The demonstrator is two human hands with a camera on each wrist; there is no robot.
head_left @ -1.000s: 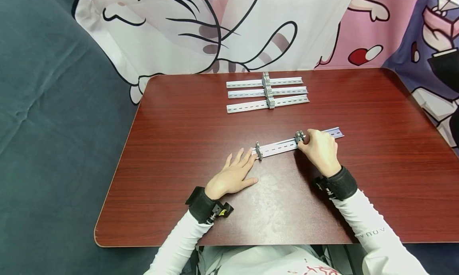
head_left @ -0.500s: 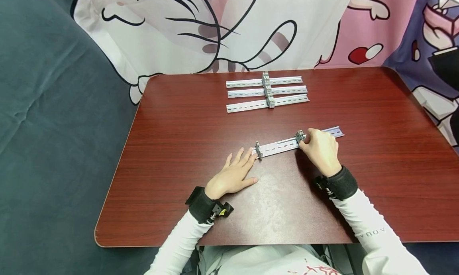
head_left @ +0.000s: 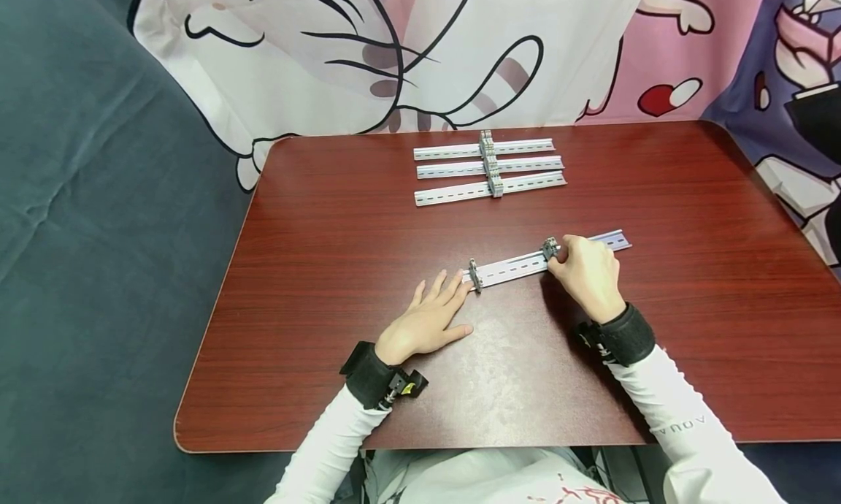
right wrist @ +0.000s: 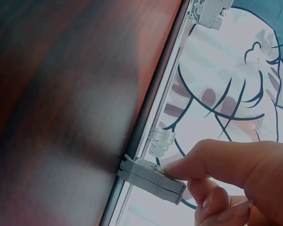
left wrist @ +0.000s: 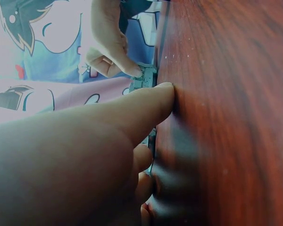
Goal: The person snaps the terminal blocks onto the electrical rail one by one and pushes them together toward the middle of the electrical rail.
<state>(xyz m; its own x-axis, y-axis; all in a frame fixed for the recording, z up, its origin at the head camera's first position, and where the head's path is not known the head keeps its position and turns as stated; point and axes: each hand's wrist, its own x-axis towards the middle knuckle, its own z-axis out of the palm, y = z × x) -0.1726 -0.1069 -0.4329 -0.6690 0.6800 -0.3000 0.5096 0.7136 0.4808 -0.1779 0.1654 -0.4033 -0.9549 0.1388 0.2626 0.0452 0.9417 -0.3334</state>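
A slotted metal DIN rail (head_left: 512,270) lies at a slant on the table in the head view. Near its left end sits a narrow grey clip (head_left: 474,276). My left hand (head_left: 423,323) rests there with spread, straight fingers, its fingertips at the rail's end. Farther right along the rail, my right hand (head_left: 590,277) holds a grey terminal block (head_left: 550,249), its fingers curled. The right wrist view shows the thumb pressing on top of this terminal block (right wrist: 153,181), which straddles the rail (right wrist: 162,84). Part of the rail is hidden under the right hand.
Toward the back of the brown table (head_left: 315,270) lie three more slotted rails (head_left: 453,193), roughly parallel. A row of grey blocks (head_left: 490,166) crosses their middles. Behind the table's far edge hangs a printed cloth (head_left: 328,88).
My right hand and the terminal block have shifted very slightly right along the rail since a second ago. The left hand has stayed in place.
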